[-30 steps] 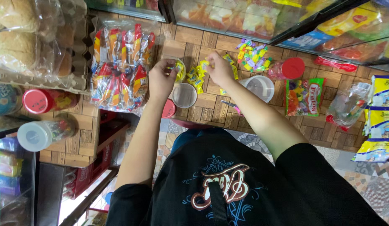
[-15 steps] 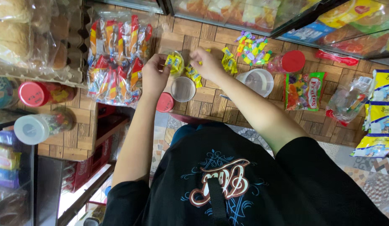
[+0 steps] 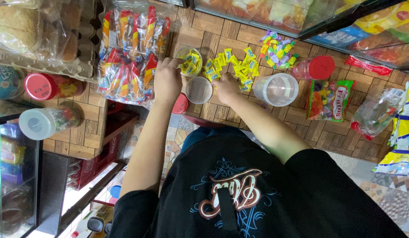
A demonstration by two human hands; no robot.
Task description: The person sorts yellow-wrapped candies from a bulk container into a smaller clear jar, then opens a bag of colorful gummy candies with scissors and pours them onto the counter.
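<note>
Your right hand [image 3: 226, 88] lies low on the wood-patterned tabletop [image 3: 222, 112], its grip curled together over the near edge of the scattered yellow-wrapped candies [image 3: 233, 66], though you cannot tell whether a candy is pinched under the fingers. Your left hand [image 3: 167, 81] steadies the small clear plastic jar half-filled with yellow candies [image 3: 190, 61], fingers closed on its rim. Between your hands stands an empty clear plastic jar with an open mouth [image 3: 198, 90], and a red round lid [image 3: 180, 104] sits right at the tabletop's near edge; a nudge of your left wrist could likely push that lid off to the floor. Sweeping candies quickly could also tip the empty jar or flick wrappers off the edge. To the right, a larger empty clear tub [image 3: 276, 89] stands near a green-and-red bag of mixed sweets [image 3: 330, 100]. To the left lies a clear bag of red, yellow and orange snack packs [image 3: 129, 53]. Farther off sit a pile of multicoloured wrapped candies [image 3: 278, 53] and a red-lidded clear jar lying on its side [image 3: 313, 67].
</note>
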